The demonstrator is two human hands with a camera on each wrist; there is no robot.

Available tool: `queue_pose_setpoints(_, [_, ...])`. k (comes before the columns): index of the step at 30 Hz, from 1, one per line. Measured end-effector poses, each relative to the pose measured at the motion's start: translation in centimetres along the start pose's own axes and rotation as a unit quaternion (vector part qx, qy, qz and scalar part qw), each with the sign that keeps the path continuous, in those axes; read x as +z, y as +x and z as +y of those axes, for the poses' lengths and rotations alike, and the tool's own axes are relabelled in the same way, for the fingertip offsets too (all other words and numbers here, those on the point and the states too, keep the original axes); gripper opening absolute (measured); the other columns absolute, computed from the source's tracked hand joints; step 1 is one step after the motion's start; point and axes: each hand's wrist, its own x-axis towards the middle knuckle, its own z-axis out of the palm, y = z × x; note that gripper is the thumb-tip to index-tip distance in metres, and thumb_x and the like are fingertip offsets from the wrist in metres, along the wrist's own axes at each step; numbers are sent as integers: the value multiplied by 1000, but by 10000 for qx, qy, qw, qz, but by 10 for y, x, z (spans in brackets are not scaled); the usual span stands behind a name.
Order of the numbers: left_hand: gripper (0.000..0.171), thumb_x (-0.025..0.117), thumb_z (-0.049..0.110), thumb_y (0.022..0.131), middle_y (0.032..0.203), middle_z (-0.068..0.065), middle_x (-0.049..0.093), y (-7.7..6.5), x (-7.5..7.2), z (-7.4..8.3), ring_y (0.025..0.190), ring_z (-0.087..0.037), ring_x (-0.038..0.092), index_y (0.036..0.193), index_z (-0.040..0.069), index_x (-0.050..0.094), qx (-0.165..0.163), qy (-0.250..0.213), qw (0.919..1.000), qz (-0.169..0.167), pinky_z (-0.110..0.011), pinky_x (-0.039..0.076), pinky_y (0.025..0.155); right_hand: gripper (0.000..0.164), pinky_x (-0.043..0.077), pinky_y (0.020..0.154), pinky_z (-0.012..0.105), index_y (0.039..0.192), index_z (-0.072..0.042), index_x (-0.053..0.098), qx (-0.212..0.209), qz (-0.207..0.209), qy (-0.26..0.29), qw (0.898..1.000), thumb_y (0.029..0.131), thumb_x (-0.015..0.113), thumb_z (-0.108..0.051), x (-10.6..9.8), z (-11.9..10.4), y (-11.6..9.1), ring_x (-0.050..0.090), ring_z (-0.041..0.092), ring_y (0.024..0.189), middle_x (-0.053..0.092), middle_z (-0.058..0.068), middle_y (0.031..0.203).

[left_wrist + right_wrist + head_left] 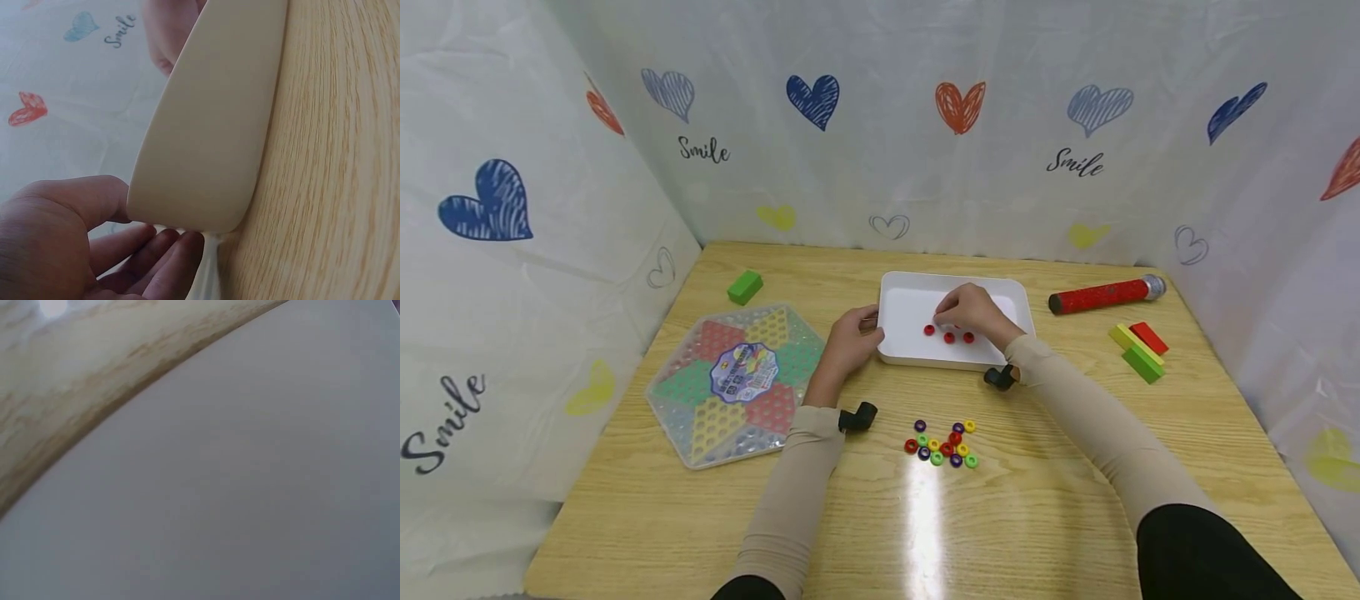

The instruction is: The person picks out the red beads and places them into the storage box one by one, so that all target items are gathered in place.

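White tray [901,293]: one, on table [1037,517]; at least three red beads [949,337] inside.
Left hand [852,337]: lightly gripped tray's left end.
Right hand [973,308]: fingertips narrow, inside tray; I couldn't tell whether they pinched a bead.
Loose rings [937,464]: four purple, three yellow, three green, at least three red, near side of tray.
Blocks [1142,364]: four.
Writing: "Smile" thrice on curtain [880,167]; board label [744,372] I couldn't read.

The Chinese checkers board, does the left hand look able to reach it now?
Likely yes: the left hand touches the white tray, close to the Chinese checkers board, and nothing visible blocks the way.
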Motion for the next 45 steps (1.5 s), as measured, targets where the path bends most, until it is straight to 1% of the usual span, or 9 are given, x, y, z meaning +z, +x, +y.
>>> queue_pose_setpoints(6, [51, 58, 14, 96, 143, -14, 57, 0, 1, 1, 129, -30, 59, 146, 5, 53, -34, -7, 10000, -39, -46, 49, 109, 25, 49, 69, 28, 109, -10, 79, 106, 11, -30, 9999, 91, 74, -27, -6, -2, -5, 62, 18, 82, 76, 9, 102])
queue_pose_setpoints(9, [52, 58, 14, 96, 142, -14, 58, 0, 1, 1, 129, -30, 60, 146, 5, 53, -37, -37, 10000, -34, -45, 49, 109, 25, 48, 66, 28, 110, -11, 78, 72, 26, 27, 10000, 91, 73, -27, -9, -1, -5, 58, 19, 82, 74, 9, 103])
queue_pose_setpoints(12, [51, 58, 14, 96, 141, -14, 59, -1, 1, 2, 129, -30, 60, 146, 5, 53, -33, -41, 10000, -31, -45, 50, 109, 26, 49, 67, 29, 111, -12, 78, -7, 30, 89, 10000, 91, 74, -27, -12, -1, -5, 59, 19, 83, 74, 8, 105])
queue_pose_setpoints(16, [51, 58, 15, 97, 141, -13, 59, -1, 1, 3, 129, -29, 60, 147, 7, 53, -77, 0, 10000, -23, -44, 49, 109, 26, 52, 76, 33, 112, -12, 77, -148, 20, 41, 9999, 91, 73, -27, -16, -3, -8, 64, 21, 89, 74, 8, 110])
queue_pose_setpoints(19, [51, 58, 15, 97, 142, -13, 59, -2, 1, 3, 130, -29, 59, 147, 7, 53, -92, 33, 10000, -17, -45, 49, 110, 26, 53, 79, 34, 112, -12, 78, -274, 32, -3, 9996, 92, 72, -27, -17, -5, -11, 66, 21, 91, 75, 8, 109])
queue_pose_setpoints(23, [51, 58, 15, 97, 143, -14, 57, -2, 1, 4, 130, -30, 59, 147, 6, 53, -82, 21, 10000, -43, -46, 48, 110, 24, 53, 77, 35, 109, -11, 78, -379, 58, 19, 9993, 91, 73, -26, -18, -11, -17, 66, 21, 90, 75, 8, 107])
queue_pose_setpoints(29, [50, 58, 15, 97, 144, -14, 57, -2, 1, 4, 130, -30, 59, 146, 7, 53, -89, 27, 10000, -34, -46, 49, 109, 23, 53, 71, 32, 108, -14, 79, -465, 17, 32, 9989, 89, 76, -27, -17, -21, -27, 65, 22, 86, 76, 5, 105])
queue_pose_setpoints(37, [50, 58, 15, 96, 144, -14, 57, -2, 0, 6, 130, -30, 59, 146, 8, 54, -83, 43, 10000, -4, -46, 50, 108, 21, 49, 60, 30, 106, -12, 80, -840, -6, 210, 9962, 88, 76, -24, -11, -29, -49, 62, 23, 74, 77, 5, 97])
queue_pose_setpoints(45, [51, 58, 15, 96, 144, -14, 57, -1, 2, 4, 130, -30, 59, 146, 7, 53, -20, 91, 10000, 3, -46, 49, 109, 24, 47, 63, 28, 106, -5, 79, -1439, -133, 299, 9891, 88, 78, -20, 1, -35, -76, 57, 20, 70, 77, 7, 99])
